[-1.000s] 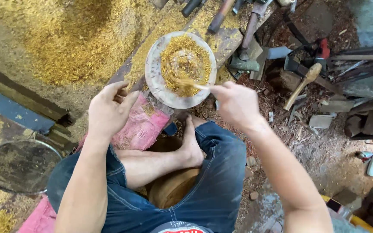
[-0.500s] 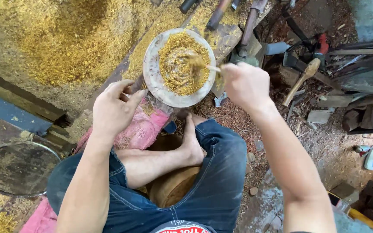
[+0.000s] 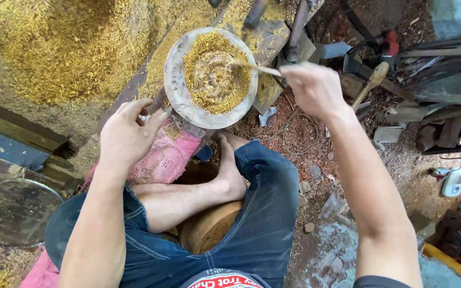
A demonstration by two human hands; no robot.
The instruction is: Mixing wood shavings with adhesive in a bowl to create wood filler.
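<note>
Just ahead of the person's bare foot [image 3: 233, 173], a round wooden bowl [image 3: 180, 98] faces up toward the camera, its hollow full of yellow wood shavings [image 3: 217, 74]. The right hand [image 3: 313, 88] sits off the bowl's right rim, its grip clenched round a thin pale stick-like tool [image 3: 257, 68] whose far end reaches across the rim into the hollow; that end is blurred, so whether it touches the wood cannot be told. The bowl thus lies to the left of the right grip, joined to it only by the tool. The left hand [image 3: 126, 133] hovers at the bowl's lower-left edge, fingers spread and loosely curled, its grip released and holding nothing; the fingertips come very near the rim, but contact cannot be made out. Below the bowl a pink cloth [image 3: 161, 160] is bunched against the knee of the blue jeans [image 3: 262, 224]. Behind the bowl a heap of sawdust [image 3: 70, 48] covers the ground, and to the right a wooden mallet [image 3: 372, 80] lies among scattered tools.
</note>
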